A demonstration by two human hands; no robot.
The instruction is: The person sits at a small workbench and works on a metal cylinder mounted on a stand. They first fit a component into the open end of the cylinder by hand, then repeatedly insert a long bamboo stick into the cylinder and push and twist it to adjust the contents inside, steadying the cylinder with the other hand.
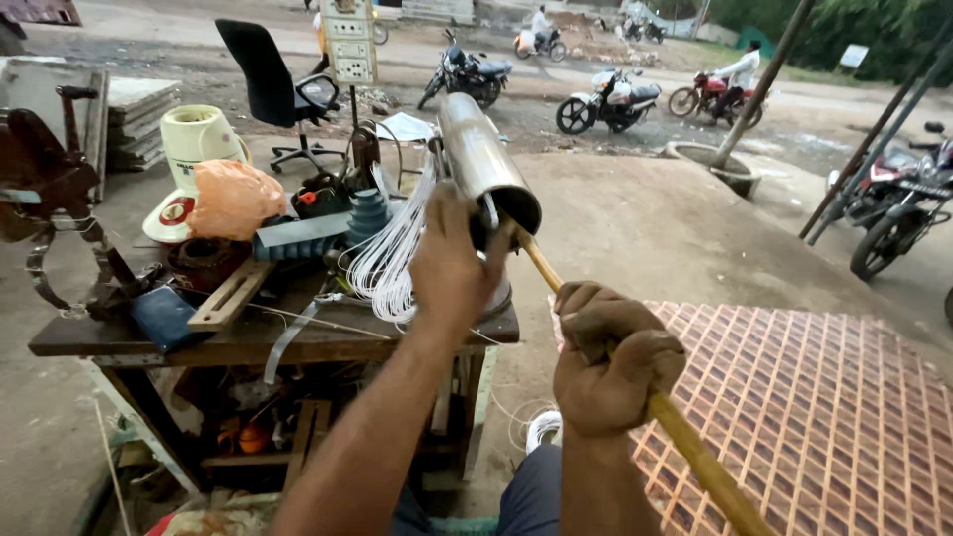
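Observation:
A shiny steel tube (480, 151) lies tilted on the wooden workbench (298, 337), its open end facing me. My left hand (452, 260) grips the tube near that open end. My right hand (611, 359) is closed around a long wooden stick (685, 442), whose far tip goes into the tube's mouth. A bundle of white wires (389, 260) hangs in loops just left of my left hand.
The bench holds a white appliance base (194, 149), an orange plastic bag (233, 197), a blue ribbed part (367, 215) and wooden strips. A black office chair (273, 84) stands behind. Motorcycles (608, 99) stand on the road. Patterned paving (824, 397) lies at right.

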